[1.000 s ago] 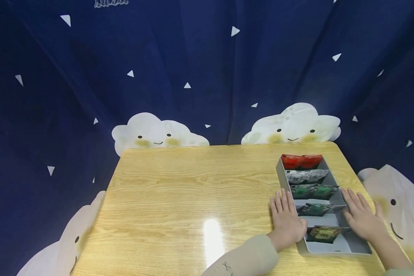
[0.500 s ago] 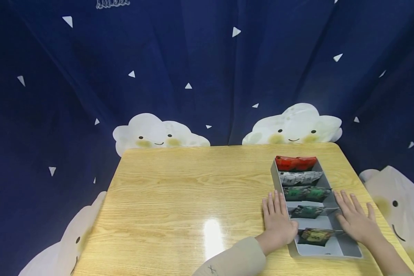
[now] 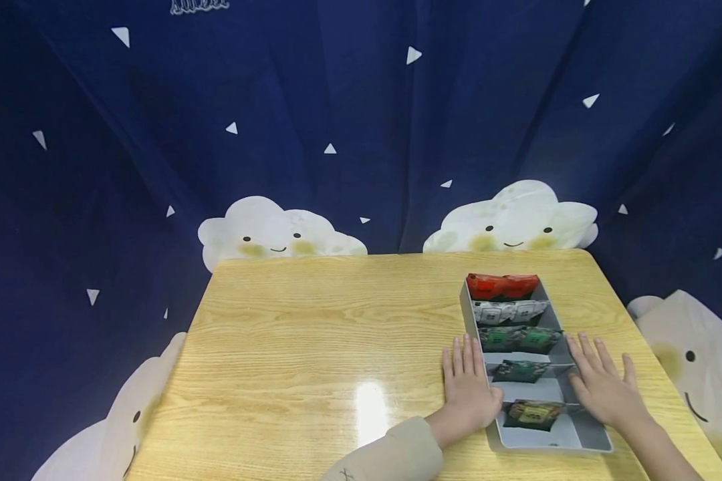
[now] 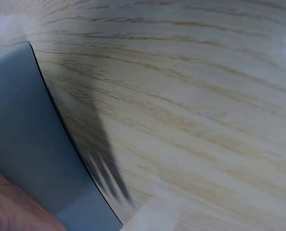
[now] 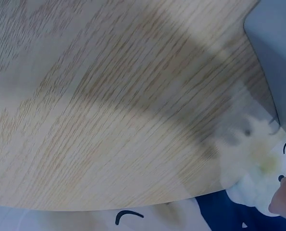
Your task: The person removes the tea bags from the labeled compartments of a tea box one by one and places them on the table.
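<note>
A long grey divided box (image 3: 595, 437) lies on the right part of the table, its length running away from me. Flat sachets stand in its compartments: red sachets (image 3: 502, 287) at the far end, silver-white sachets (image 3: 508, 312), green sachets (image 3: 520, 339), a dark green sachet (image 3: 520, 371), and a yellow-brown sachet (image 3: 532, 415) nearest me. My left hand (image 3: 469, 394) presses along the box's left side, fingers straight. Against the right side rests my right hand (image 3: 608, 387), fingers extended and a little spread. The left wrist view shows the box wall (image 4: 32, 134) beside part of my hand.
The wooden table (image 3: 313, 347) stretches to the left of the box, with a bright light reflection on it. A dark blue curtain (image 3: 337, 87) with white triangles and clouds hangs behind and around the table.
The box has slid left across the table, with both hands moving along with it at its sides. The sachets keep their places inside.
</note>
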`<state>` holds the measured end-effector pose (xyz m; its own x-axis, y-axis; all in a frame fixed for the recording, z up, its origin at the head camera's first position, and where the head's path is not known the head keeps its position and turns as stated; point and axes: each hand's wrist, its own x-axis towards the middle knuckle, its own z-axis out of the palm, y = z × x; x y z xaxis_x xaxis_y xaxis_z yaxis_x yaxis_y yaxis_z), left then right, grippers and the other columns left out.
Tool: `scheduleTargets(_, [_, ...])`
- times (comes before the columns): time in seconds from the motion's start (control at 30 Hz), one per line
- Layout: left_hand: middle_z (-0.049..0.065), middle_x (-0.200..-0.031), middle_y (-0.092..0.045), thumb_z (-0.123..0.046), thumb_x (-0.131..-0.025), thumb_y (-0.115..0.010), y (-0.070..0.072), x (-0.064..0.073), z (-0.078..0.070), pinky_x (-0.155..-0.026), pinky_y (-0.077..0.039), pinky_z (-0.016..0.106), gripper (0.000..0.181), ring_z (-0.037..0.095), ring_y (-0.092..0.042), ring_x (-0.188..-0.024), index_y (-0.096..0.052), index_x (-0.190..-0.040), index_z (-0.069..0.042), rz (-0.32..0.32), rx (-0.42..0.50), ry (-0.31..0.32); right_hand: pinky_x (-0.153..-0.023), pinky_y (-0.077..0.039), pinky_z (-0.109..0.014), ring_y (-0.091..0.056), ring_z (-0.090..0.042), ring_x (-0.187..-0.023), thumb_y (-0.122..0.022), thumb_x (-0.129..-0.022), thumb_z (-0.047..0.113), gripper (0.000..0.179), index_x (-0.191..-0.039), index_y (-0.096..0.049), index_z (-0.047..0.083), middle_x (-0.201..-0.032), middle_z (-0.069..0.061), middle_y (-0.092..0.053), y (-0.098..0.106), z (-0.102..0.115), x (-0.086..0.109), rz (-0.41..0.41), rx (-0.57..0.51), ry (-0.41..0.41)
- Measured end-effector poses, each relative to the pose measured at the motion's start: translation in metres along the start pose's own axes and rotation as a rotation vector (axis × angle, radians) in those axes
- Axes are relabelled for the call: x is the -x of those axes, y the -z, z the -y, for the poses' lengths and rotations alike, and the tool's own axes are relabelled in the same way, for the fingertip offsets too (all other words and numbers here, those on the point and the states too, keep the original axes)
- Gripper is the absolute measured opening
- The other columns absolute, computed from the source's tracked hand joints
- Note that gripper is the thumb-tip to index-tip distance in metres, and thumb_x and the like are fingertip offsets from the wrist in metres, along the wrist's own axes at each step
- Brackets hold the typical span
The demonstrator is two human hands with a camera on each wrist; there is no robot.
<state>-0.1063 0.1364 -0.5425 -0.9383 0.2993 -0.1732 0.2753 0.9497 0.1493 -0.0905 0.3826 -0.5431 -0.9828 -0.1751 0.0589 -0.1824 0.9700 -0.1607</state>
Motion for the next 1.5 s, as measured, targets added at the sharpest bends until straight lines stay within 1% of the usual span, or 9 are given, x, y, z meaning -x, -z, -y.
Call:
scheduleTargets(0.2, [0.007,-0.153,0.001,-0.042,-0.087,-0.036,0.002,0.005,0.010,-0.109,-0.005,0.046,0.075,0.026,0.004,-0.139,-0.002,-0.147,-0.012,-0.016,0.023,0.000,-0.097,0.018,-0.061,0.014,-0.032,-0.137,-0.040,-0.094,0.020,0.070,-0.147,0.006,0.019,-0.152,-0.014,0.006,0.001,0.013,-0.003,0.022,-0.005,-0.017])
scheduleTargets(0.33, [0.007,-0.153,0.000,-0.042,-0.086,-0.036,0.003,0.008,0.015,-0.109,-0.004,0.046,0.076,0.026,0.005,-0.139,-0.003,-0.147,-0.011,-0.026,0.025,0.002,-0.097,0.023,-0.057,0.016,-0.030,-0.137,-0.039,-0.095,0.021,0.069,-0.147,0.007,0.020,-0.151,-0.010,0.012,0.000,0.018,-0.004,0.026,-0.005,-0.022])
scheduleTargets(0.53, [0.007,-0.153,0.001,-0.041,-0.085,-0.037,0.002,0.012,0.022,-0.109,-0.002,0.047,0.078,0.026,0.007,-0.139,-0.002,-0.147,-0.011,-0.020,0.045,0.008,-0.097,0.022,-0.058,0.016,-0.028,-0.137,-0.038,-0.095,0.021,0.068,-0.147,0.005,0.019,-0.152,-0.010,0.009,-0.002,0.027,-0.004,0.026,-0.021,-0.022])
scheduleTargets(0.63, [0.008,-0.153,0.000,-0.041,-0.085,-0.038,0.000,0.014,0.024,-0.109,-0.002,0.047,0.078,0.027,0.005,-0.139,-0.002,-0.147,-0.010,-0.028,0.053,0.004,-0.097,0.022,-0.058,0.021,-0.024,-0.136,-0.038,-0.095,0.021,0.068,-0.147,0.005,0.018,-0.152,-0.011,0.008,-0.003,0.030,-0.004,0.036,-0.024,-0.029])
scheduleTargets(0.87, [0.009,-0.153,-0.001,-0.040,-0.085,-0.039,0.001,0.019,0.029,-0.109,-0.002,0.047,0.078,0.026,0.008,-0.138,-0.004,-0.147,-0.009,-0.041,0.040,0.004,-0.097,0.023,-0.057,0.026,-0.017,-0.133,-0.038,-0.095,0.021,0.068,-0.147,0.005,0.018,-0.151,-0.015,0.005,-0.003,0.037,-0.005,0.036,-0.021,-0.027])
scheduleTargets(1.0, [0.008,-0.153,-0.001,-0.041,-0.085,-0.039,0.002,0.021,0.031,-0.109,-0.003,0.047,0.078,0.026,0.009,-0.138,-0.004,-0.147,-0.009,-0.035,0.029,0.006,-0.097,0.023,-0.057,0.021,-0.026,-0.136,-0.038,-0.095,0.021,0.068,-0.147,0.005,0.018,-0.152,-0.016,0.002,-0.003,0.041,-0.004,0.041,-0.023,-0.035])
scheduleTargets(1.13, [0.008,-0.153,0.002,-0.040,-0.085,-0.039,0.002,0.024,0.034,-0.109,0.000,0.047,0.078,0.025,0.011,-0.138,-0.003,-0.147,-0.009,-0.018,0.056,0.004,-0.097,0.023,-0.057,0.010,-0.034,-0.137,-0.038,-0.095,0.022,0.068,-0.147,0.005,0.018,-0.152,-0.016,0.002,-0.004,0.045,-0.003,0.052,-0.024,-0.041])
scheduleTargets(1.37, [0.010,-0.153,0.000,-0.038,-0.085,-0.040,-0.001,0.025,0.037,-0.108,0.001,0.047,0.079,0.025,0.010,-0.139,-0.002,-0.147,-0.008,-0.011,0.105,-0.010,-0.096,0.022,-0.059,0.022,-0.026,-0.135,-0.037,-0.095,0.022,0.067,-0.147,0.004,0.015,-0.151,-0.018,0.000,-0.002,0.050,-0.002,0.081,-0.038,-0.053])
scheduleTargets(1.5, [0.010,-0.153,-0.001,-0.036,-0.085,-0.039,0.000,0.027,0.037,-0.108,-0.001,0.047,0.077,0.026,0.007,-0.139,-0.003,-0.147,-0.008,-0.014,0.096,-0.015,-0.095,0.022,-0.061,0.015,-0.035,-0.136,-0.036,-0.095,0.022,0.068,-0.147,0.008,0.016,-0.150,-0.020,0.002,0.000,0.051,-0.002,0.111,-0.049,-0.064])
